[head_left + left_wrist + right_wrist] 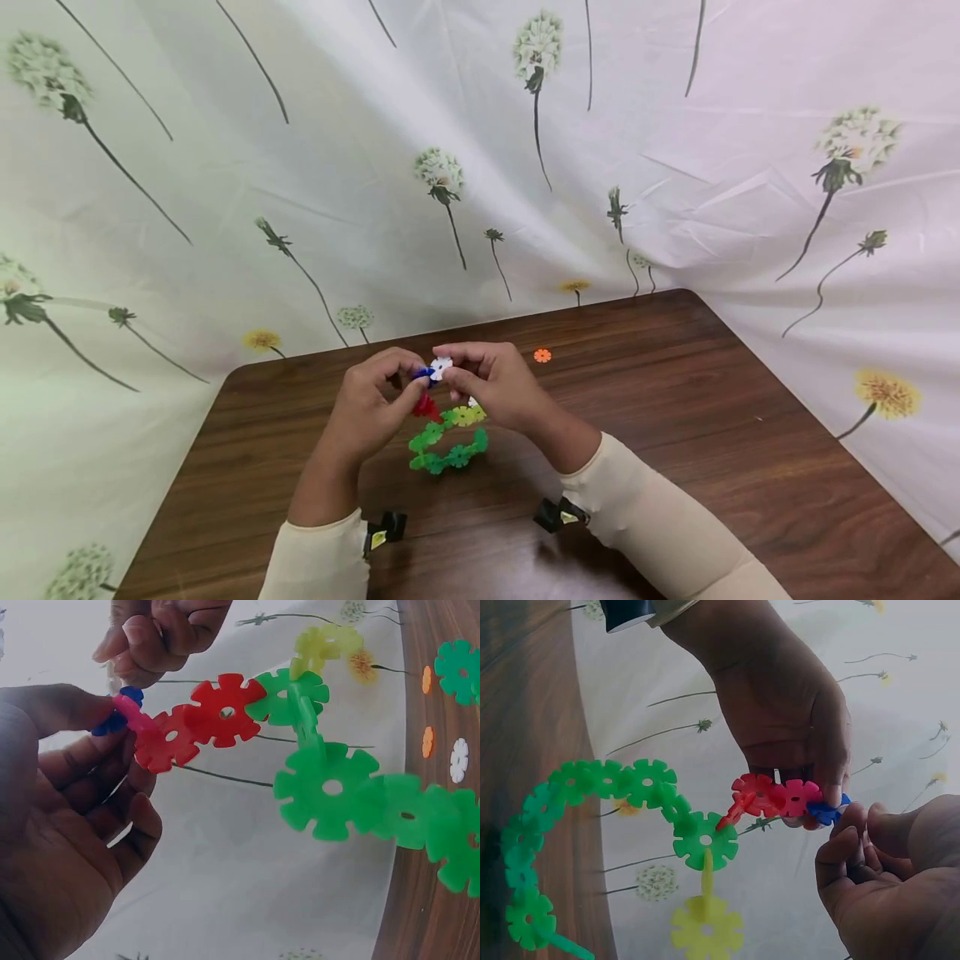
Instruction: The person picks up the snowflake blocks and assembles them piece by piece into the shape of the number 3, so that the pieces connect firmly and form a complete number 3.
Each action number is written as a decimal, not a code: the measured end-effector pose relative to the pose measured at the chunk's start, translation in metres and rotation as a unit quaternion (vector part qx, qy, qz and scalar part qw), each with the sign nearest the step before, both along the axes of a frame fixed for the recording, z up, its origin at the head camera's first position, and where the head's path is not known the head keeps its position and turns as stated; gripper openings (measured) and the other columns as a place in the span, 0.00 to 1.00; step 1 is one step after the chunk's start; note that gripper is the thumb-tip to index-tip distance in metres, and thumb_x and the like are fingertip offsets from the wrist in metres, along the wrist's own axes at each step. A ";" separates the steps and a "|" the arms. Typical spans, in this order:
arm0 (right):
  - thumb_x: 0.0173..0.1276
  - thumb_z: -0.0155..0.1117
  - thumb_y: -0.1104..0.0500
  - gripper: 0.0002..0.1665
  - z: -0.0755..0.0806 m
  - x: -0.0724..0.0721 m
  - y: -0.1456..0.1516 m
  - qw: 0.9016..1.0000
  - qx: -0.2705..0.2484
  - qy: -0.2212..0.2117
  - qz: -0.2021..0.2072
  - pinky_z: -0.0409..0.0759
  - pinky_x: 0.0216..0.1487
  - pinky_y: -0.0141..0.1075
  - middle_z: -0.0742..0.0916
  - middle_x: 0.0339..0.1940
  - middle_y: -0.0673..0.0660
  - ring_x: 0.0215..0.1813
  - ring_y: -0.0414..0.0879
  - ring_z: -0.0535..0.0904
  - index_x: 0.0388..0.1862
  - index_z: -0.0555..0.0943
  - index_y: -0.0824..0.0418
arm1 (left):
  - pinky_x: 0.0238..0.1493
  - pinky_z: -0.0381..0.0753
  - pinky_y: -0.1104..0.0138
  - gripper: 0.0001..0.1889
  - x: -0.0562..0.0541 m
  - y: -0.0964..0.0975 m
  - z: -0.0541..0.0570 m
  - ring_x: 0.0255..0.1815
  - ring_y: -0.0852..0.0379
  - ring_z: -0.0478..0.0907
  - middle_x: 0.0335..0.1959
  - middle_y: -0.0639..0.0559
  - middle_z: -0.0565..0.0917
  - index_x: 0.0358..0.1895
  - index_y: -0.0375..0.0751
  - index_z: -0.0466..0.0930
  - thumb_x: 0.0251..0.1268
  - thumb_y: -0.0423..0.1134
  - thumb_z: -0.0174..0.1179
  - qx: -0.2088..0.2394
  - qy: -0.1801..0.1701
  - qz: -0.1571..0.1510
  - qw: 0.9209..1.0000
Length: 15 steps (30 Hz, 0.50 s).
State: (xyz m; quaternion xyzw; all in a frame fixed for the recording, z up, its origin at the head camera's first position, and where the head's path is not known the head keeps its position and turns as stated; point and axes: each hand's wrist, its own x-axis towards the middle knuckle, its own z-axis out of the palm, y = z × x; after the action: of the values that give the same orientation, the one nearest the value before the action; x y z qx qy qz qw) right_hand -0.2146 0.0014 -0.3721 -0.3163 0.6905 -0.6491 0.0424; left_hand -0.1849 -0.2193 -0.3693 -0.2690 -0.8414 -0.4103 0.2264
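A chain of flower-shaped interlocking plastic discs hangs from my left hand (pixel 367 408). That hand pinches its end at the blue disc (pixel 828 811) and pink disc (pixel 799 797). My right hand (pixel 498 383) holds a white disc (pixel 441 368) between thumb and fingers, against the blue one; whether the two are joined I cannot tell. Red discs (pixel 226 711) follow the pink, then a green disc (pixel 706 840) where the chain branches. One branch is yellow (pixel 707 930); the other is a curved row of green discs (pixel 332 787).
Beyond my right hand an orange disc (pixel 542 355) lies on the brown wooden table (pixel 712 433). In the left wrist view, another white disc (pixel 459 760) lies near orange ones (pixel 428 742). A flower-printed cloth (pixel 360 217) hangs behind the table.
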 end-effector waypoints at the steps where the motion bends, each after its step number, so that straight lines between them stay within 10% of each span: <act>1: 0.82 0.63 0.69 0.21 0.000 0.000 0.000 1.000 -0.001 -0.003 0.002 0.91 0.44 0.35 0.89 0.43 0.72 0.35 0.47 0.85 0.70 0.81 0.72 | 0.37 0.83 0.68 0.07 0.000 0.000 0.000 0.36 0.61 0.78 0.41 0.48 0.89 0.43 0.36 0.87 0.69 0.23 0.70 -0.002 0.003 0.000 1.000; 15: 0.87 0.54 0.68 0.20 0.005 0.002 0.002 1.000 -0.023 -0.010 0.012 0.80 0.36 0.27 0.86 0.38 0.72 0.35 0.42 0.80 0.70 0.82 0.73 | 0.41 0.85 0.63 0.14 0.000 0.009 -0.001 0.44 0.58 0.79 0.52 0.44 0.89 0.48 0.35 0.87 0.62 0.27 0.78 0.001 0.020 0.006 1.000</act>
State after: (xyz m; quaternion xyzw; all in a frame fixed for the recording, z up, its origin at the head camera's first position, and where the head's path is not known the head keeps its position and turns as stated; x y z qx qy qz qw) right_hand -0.2122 0.0037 -0.3672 -0.3189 0.6710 -0.6675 0.0499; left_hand -0.1849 -0.2099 -0.3701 -0.2718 -0.8381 -0.4039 0.2460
